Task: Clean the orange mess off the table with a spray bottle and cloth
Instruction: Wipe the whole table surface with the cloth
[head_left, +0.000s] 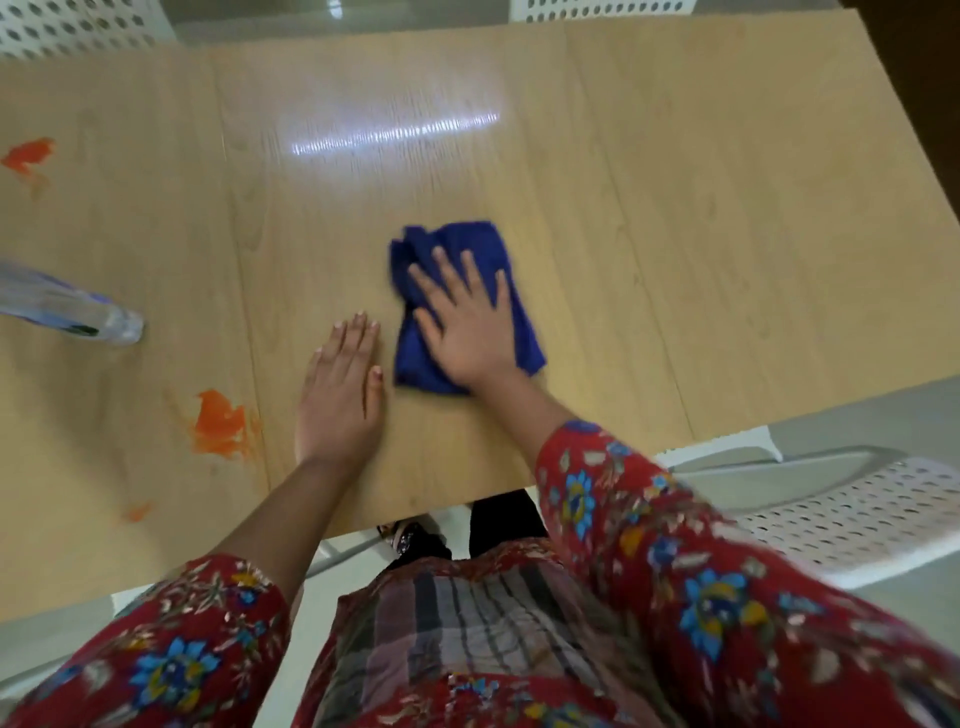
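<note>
1. Palm of right hand (470, 317) lies flat on top of the blue cloth (467, 241) & presses it down. Fingers are straight & spread wide. No curl, no pinch.
2. Cloth is bunched up w/ folds. It sits on the wood table (675, 208), nr the middle & a bit toward the near edge. Blue bits stick out past the hand at 12, 9 & 3 o'clock.
3. Left hand (340, 395) lies flat on bare wood w/ fingers straight & close together, thumb out to the side. It holds nothing. It is at 8 o'clock from the cloth, just beside it, not touching.
4. Orange mess is in 3 spots, all left of the hands & well apart from the cloth:
   - big blob (221, 423) w/ smears, nr the left hand at 9 o'clock
   - small spot (137, 512) at 8 o'clock, by the table's near edge
   - far blob (28, 156) at 10 o'clock, at the left side of the view
5. Spray bottle (67, 306) is clear w/ a bluish label & looks blurry. Its base is on the table betw. the big blob & the far blob. Its top is cut off by the pic edge. Both hands are apart from it.
6. Sleeves (649, 545) are red w/ blue & yellow flowers.
7. White chair (857, 519) w/ lots of holes is past the table edge, at 4 o'clock from the cloth.
8. Bright light streak (395, 132) shines on the wood at 12 o'clock from the cloth.
</note>
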